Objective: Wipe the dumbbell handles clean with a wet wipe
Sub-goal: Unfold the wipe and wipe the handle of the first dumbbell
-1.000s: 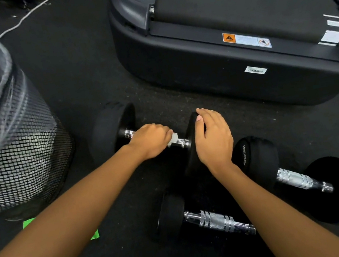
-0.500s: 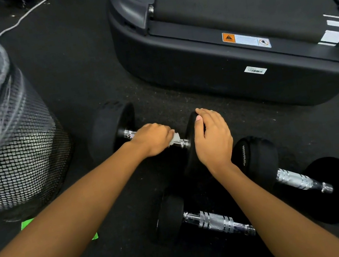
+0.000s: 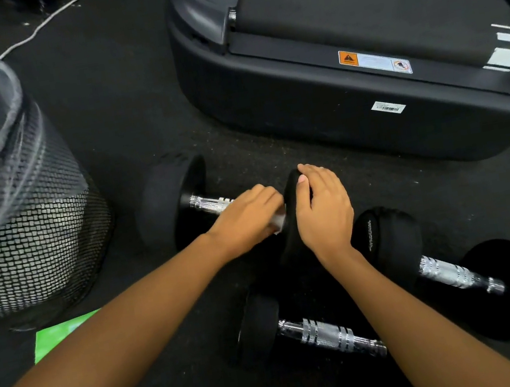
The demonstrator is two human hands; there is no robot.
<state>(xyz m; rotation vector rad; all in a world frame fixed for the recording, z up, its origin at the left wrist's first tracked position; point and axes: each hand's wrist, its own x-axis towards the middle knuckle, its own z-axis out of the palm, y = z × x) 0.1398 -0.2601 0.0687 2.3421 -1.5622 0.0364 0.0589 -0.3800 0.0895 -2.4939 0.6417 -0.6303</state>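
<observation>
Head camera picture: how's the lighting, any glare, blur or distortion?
Head view: dim, black dumbbell weights melting into the dark floor; bright glints on chrome handles; wide-angle bowing of bin and treadmill; left hand on the wipe and right hand sharp.

Black dumbbell, knurled silver handle, green sheet.

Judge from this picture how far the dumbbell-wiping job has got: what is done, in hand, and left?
Done: cannot tell that any handle is finished. In hand: the left hand grips the wet wipe round the far dumbbell handle, while the right hand holds its end plate. Left: the near dumbbell handle and the right dumbbell handle lie untouched.
</observation>
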